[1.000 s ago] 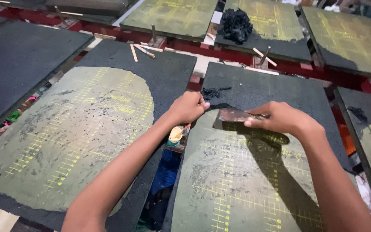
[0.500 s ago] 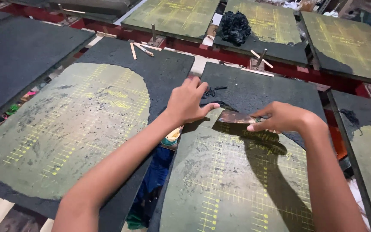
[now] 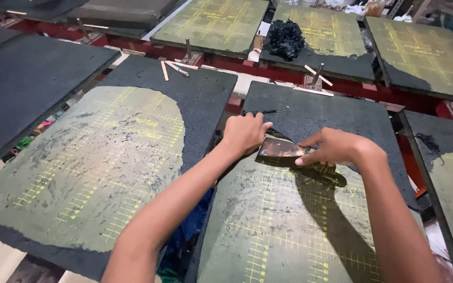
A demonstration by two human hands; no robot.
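Scraping a printing board (image 3: pixel 310 225) with a metal scraper (image 3: pixel 280 149)
Right hand (image 3: pixel 334 148) fingers clenched on the scraper handle; left hand (image 3: pixel 243 133) fingers pressing its blade; black residue above.

Bare board (image 3: pixel 310 112) lies open ahead of my hands; 1 metal post (image 3: pixel 316 73) and sticks (image 3: pixel 318 75) stand beyond it.

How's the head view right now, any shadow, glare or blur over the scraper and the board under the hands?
Head view: sharp, no motion blur; the right hand and forearm cast a dark shadow down the board; the metal scraper shows a dull sheen, no blinding glare; the left hand is evenly lit; far boards are slightly softer.
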